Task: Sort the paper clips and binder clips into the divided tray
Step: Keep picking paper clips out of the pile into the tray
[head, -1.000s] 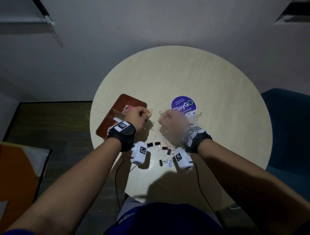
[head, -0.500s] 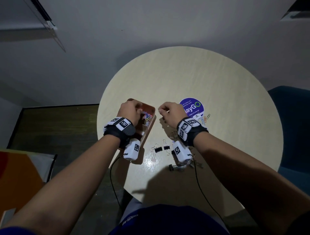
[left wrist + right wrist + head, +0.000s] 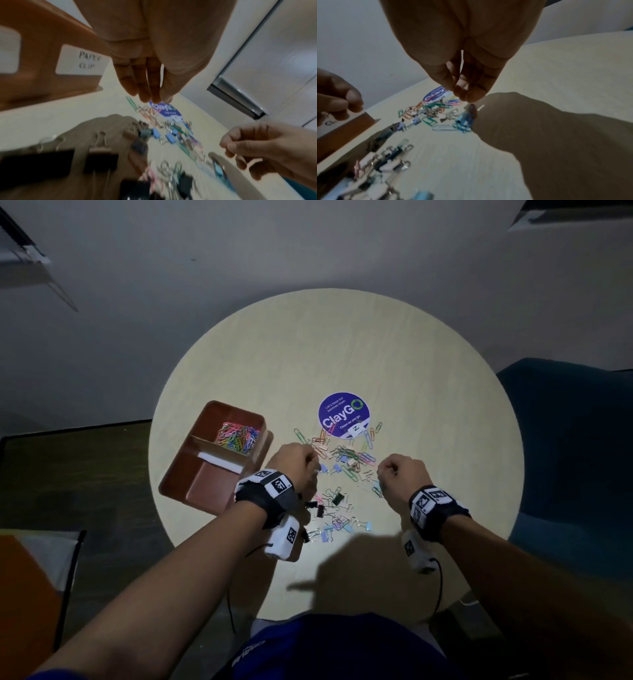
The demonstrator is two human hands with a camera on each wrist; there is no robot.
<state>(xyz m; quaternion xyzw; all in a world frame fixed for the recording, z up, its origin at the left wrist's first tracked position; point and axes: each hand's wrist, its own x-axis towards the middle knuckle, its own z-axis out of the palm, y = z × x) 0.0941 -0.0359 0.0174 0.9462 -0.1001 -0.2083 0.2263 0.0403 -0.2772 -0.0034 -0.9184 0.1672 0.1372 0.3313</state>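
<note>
A brown divided tray stands at the table's left, with coloured paper clips heaped in its far compartment. Its near wall carries a "PAPER CLIP" label. Loose paper clips lie below a purple sticker, and binder clips are scattered nearer me. My left hand hovers over the pile's left edge, its fingers bunched and nothing seen between them. My right hand hovers at the pile's right edge, with fingers curled together over a blue binder clip; nothing shows in its grip.
A purple round sticker is fixed near the middle of the round table. A dark blue chair stands to the right. An orange object lies on the floor at lower left. Wrist-camera cables hang off the near table edge.
Half a second ago both hands were at the tray; they have since drawn back to the loose pile on the table. The tray's heap of paper clips is now uncovered.
</note>
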